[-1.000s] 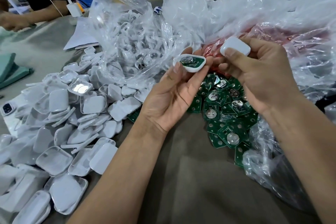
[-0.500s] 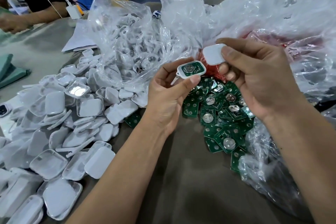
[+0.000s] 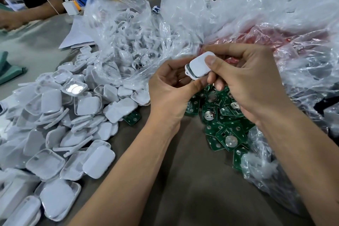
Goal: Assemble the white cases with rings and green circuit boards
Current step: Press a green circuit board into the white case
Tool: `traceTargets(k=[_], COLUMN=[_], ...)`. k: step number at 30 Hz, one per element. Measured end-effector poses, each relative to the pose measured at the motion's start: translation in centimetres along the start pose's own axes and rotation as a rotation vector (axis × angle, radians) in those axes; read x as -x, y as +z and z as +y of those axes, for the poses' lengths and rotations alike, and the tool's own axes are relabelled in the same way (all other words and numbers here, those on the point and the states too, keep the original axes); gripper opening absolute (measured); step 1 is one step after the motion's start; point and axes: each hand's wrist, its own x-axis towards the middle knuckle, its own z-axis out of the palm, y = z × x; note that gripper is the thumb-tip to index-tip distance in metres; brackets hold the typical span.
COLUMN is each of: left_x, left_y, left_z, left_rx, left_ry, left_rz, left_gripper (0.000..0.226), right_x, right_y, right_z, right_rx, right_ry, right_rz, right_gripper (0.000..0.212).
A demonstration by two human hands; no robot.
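White case sits between both hands, up off the counter, just above the green circuit boards pile. Lid half on top, base half under it; thin green edge shows in the seam at lower left, so a board looks to be inside and the lid not fully seated. Small white tab sticks out at the left corner, maybe the ring loop, cannot tell.

Left hand grasps the base from below, thumb curled up against the lower edge, fingers cupped behind. Right hand pinches the lid, thumb flat on the top face, fingers wrapped under.

Handling judgement: small, light, rigid moulded plastic, smooth glossy faces, likely slippery under a flat thumb. Rounded corners give little to catch on. Best hold looks like the edges and corners, not the face centre; press near the rim to close, evenly round the perimeter. Board inside is stiff but thin, could get pinched or tilt if the lid goes on crooked. Snap fit probably needs a firm squeeze, not much force.

Loose white case halves heaped on the counter at left, touching and overlapping. Clear plastic bag with white rings behind them. More crumpled plastic at right, some red showing through.
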Motion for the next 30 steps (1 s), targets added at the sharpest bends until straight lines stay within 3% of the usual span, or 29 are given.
traceTargets(k=[10, 20, 26, 30], left_x=[0.18, 0.36, 0.39, 0.45], left_y=[0.17, 0.22, 0.26, 0.35], left_z=[0.06, 0.33, 0.33, 0.39], left_rx=[-0.02, -0.02, -0.017, -0.027], left_ry=[-0.022, -0.037, -0.036, -0.035], left_rz=[0.003, -0.053, -0.061, -0.048], left_gripper=[0.047, 0.043, 0.042, 0.044], right_x=[0.07, 0.17, 0.47, 0.23], right_y=[-0.1, 0.15, 0.46, 0.38], right_z=[-0.02, 0.2, 0.16, 0.06], right_rx=[0.036, 0.273, 0.296, 0.185], right_ry=[-0.012, -0.063, -0.003, 0.145], right_rz=[-0.018, 0.079, 0.112, 0.11], right_gripper=[0.017, 0.012, 0.013, 0.024])
